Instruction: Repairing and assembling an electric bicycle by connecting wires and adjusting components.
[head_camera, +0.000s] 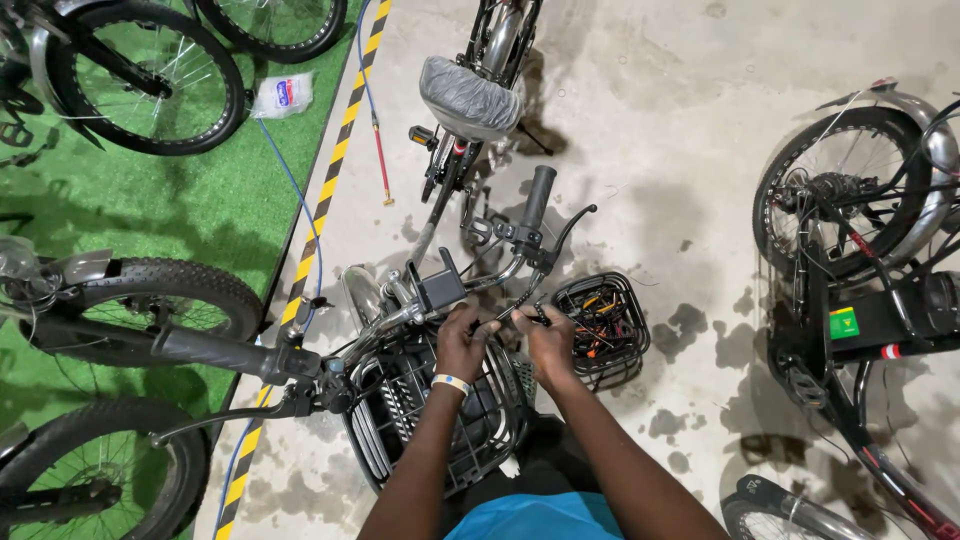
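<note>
Handlebar (400, 310) and front basket (440, 420) crowd ahead; bare concrete floor (690, 180) seems open rightward.

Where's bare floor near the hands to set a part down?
Free: concrete right of the small wire basket, up to the right-hand bike's wheel. Crowded: around left hand and right hand at the handlebar, over the front basket.
</note>
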